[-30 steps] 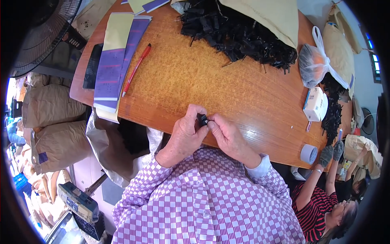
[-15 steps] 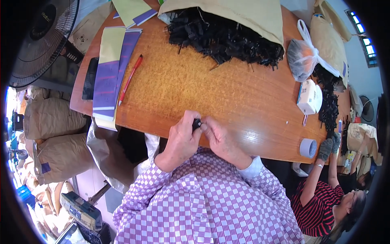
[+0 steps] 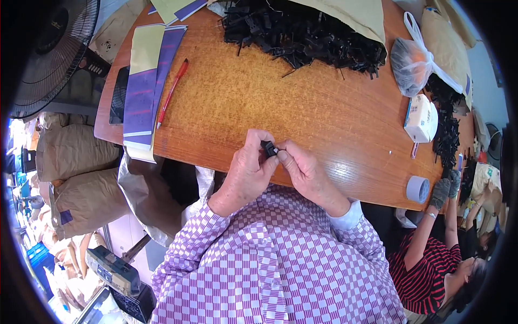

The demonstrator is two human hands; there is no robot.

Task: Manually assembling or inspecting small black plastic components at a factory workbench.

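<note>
Thumb and fingers of the left hand (image 3: pixel 244 171) are clamping a small black piece (image 3: pixel 267 148) above the near edge of the table (image 3: pixel 226 108), likely to steady it against the pinch coming from the right. The right hand (image 3: pixel 308 174) is bringing thumb and forefinger together at the piece's right end, on a pale bit (image 3: pixel 275 151) too small to identify. Both hands are meeting in front of the checked shirt (image 3: pixel 270 259), probably for close sight and firm control. On the far side, a heap of black parts (image 3: pixel 302 40) is spilling from the open mouth of a paper sack (image 3: pixel 359 15), seemingly laid so that its contents are facing the worker. On the left, a red pen (image 3: pixel 172 93) is lying beside purple-and-yellow sheets (image 3: pixel 142 89), apparently handy yet out of the hands' way. A tape roll (image 3: pixel 417 189) is resting at the near right edge, close to a co-worker's gloved hands (image 3: pixel 441 191).
</note>
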